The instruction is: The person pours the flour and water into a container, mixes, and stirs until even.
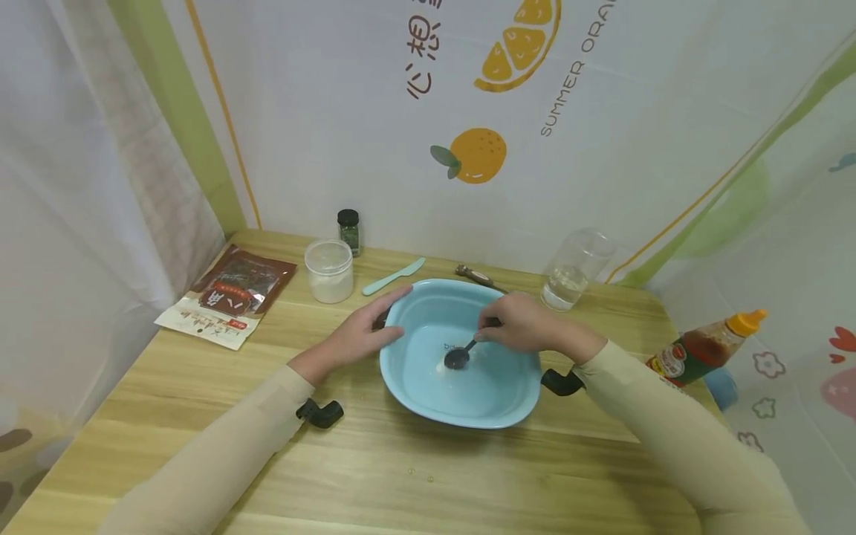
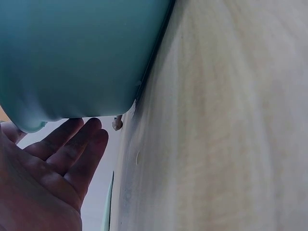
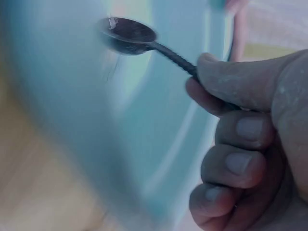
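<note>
A light blue plastic basin (image 1: pixel 435 405) stands on the wooden table. My left hand (image 1: pixel 357 336) holds its left rim, the thumb over the edge on the inner side. In the left wrist view, the fingers (image 2: pixel 72 149) lie against the outside of the basin wall. My right hand (image 1: pixel 524 323) reaches over the basin's right side and pinches the handle of a dark spoon (image 1: pixel 458 359) between thumb and forefinger. Low inside the basin, the spoon's bowl is near a little whitish matter. In the right wrist view, a small whitish bit clings to the spoon (image 3: pixel 127 36).
Left of the basin lie a brown-and-cream packet (image 1: pixel 230 293), a jar of white powder (image 1: pixel 330 275) and a black-capped spice bottle (image 1: pixel 349 234). Behind it are a mint-green spreader (image 1: pixel 394 276), a brown handle (image 1: pixel 476 275) and a glass with clear liquid (image 1: pixel 568 282). A sauce bottle (image 1: pixel 709 345) stands right.
</note>
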A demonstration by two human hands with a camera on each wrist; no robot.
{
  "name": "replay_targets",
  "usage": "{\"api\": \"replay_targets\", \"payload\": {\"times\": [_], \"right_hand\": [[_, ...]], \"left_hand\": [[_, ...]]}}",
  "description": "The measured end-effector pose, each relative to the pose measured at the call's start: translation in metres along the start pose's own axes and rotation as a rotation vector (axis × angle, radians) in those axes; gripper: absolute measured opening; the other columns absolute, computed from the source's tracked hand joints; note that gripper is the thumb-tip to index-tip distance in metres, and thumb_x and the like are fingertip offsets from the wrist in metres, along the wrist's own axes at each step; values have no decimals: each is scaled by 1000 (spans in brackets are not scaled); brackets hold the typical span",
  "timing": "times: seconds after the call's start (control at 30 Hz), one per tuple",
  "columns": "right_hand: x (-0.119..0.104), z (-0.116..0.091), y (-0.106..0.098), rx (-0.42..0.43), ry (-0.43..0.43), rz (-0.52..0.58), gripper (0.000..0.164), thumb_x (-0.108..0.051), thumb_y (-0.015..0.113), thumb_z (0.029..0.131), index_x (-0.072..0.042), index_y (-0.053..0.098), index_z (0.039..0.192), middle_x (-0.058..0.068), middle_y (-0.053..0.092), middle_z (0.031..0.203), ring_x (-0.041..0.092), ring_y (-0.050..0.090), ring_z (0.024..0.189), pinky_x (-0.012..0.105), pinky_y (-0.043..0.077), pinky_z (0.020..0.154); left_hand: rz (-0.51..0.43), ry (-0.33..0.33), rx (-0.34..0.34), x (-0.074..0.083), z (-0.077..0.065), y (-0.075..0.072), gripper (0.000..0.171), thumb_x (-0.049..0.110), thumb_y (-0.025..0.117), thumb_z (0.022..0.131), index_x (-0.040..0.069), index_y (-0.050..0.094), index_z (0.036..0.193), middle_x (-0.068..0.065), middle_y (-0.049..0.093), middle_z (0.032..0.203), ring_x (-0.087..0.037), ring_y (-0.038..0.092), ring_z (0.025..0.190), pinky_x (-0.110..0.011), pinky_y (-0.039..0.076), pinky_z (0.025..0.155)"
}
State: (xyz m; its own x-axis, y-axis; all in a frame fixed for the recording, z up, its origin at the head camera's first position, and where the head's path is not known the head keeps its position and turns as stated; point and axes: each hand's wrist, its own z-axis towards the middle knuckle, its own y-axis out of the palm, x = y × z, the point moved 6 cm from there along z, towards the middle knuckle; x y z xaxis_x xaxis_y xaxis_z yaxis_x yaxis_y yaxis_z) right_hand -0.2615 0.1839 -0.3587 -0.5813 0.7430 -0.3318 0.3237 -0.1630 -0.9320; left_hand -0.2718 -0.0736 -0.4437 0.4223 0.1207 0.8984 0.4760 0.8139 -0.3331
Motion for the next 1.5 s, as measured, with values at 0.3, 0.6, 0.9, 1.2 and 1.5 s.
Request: {"api": "replay_targets", "payload": {"times": [0.3,0.6,0.9,1.2,1.5], "right_hand": [[-3,-5,-6,-114,21,-45,16,-28,81,104,-21,79,89,-14,68,79,7,58,71,30,53,66],[-22,17,-4,-99,-59,-81,15,-24,79,106,-15,81,94,-11,73,85,5,62,73,28,57,67],[-12,9,-11,-179,-16,-97,15,-25,79,106,-18,80,93,-11,71,83,8,60,73,31,56,69],[-16,23,-7,-151,-29,-54,15,-26,77,107,-18,81,96,-9,73,86,8,61,74,30,56,68],[2,20,-15,-170,15,-88,16,-23,77,107,-15,79,92,-7,69,82,11,57,71,33,52,67]], "left_hand": [[9,-6,2,1,0,0,74,7,64,109,4,31,175,-24,38,176,-49,59,143,-41,67,99],[-18,-23,2,-3,-5,-1,74,7,64,109,4,30,175,-26,41,173,-50,61,140,-37,68,95],[-19,-8,-1,0,-2,2,74,6,63,109,4,30,175,-27,42,172,-50,62,138,-38,69,93],[-18,11,9,0,-4,0,74,6,63,109,1,30,174,-28,40,172,-51,61,140,-40,68,95],[11,5,9,0,-1,0,74,8,63,109,3,31,175,-24,38,176,-50,59,143,-42,67,98]]}}
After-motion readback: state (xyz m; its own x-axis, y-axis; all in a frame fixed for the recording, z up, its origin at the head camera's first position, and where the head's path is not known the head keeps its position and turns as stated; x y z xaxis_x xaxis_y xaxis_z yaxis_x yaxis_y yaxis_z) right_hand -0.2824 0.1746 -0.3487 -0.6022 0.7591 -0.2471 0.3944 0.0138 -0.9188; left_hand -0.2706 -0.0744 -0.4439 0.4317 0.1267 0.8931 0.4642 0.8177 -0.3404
